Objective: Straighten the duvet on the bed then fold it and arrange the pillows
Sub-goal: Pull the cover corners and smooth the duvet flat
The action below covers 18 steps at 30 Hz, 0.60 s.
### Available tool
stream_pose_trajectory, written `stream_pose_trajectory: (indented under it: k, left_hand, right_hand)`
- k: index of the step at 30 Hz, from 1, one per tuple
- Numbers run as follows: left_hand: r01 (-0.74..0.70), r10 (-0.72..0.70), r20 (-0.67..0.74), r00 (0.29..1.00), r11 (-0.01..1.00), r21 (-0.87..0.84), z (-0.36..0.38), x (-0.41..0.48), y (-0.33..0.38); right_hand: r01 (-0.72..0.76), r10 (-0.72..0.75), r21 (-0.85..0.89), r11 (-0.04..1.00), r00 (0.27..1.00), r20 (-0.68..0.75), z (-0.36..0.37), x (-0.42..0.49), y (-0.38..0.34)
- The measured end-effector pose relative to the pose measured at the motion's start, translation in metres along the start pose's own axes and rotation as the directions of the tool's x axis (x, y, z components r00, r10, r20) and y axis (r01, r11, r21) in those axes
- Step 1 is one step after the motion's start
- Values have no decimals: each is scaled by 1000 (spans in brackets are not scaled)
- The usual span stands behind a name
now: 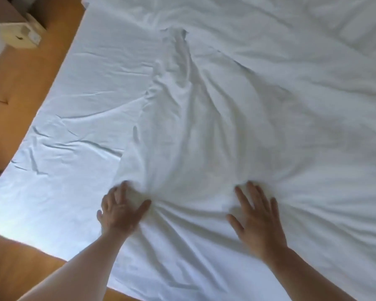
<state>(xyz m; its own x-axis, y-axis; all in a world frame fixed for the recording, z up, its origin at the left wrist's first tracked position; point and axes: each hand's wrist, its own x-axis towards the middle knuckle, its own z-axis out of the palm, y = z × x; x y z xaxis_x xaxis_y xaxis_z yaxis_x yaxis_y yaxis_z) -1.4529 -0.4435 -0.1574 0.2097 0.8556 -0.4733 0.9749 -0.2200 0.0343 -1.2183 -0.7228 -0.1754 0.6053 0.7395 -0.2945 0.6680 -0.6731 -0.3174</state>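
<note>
both bare forearms reach up from the bottom of the frame, the left from the lower left corner, the right from the lower right. the left hand [121, 210] lies on the edge of the white duvet [237, 118], its thumb spread to the right and its fingers curled into a bunch of the fabric, so it looks to be gripping the cloth, with creases fanning out from it. the right hand [258, 216] lies flat and open on the duvet, fingers spread, palm down, holding nothing. the duvet is rumpled and covers the middle and right of the bed [59, 131]; the bare sheet shows at the left. a pillow [354, 29] sits at the upper right. the wooden floor [28, 83] runs along the left side.
</note>
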Motion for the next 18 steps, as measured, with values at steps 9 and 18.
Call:
stream_pose_trajectory:
  k: [9,18]
  left_hand:
    - [-28,82,173,981,956,-292,6,30,-62]
    - [22,141,359,923,910,-414,6,26,-106]
  right_hand:
    - [7,-9,-67,998,1000,-29,87,31,-156]
    - [99,-93,-59,993,991,99,86,-23,-169]
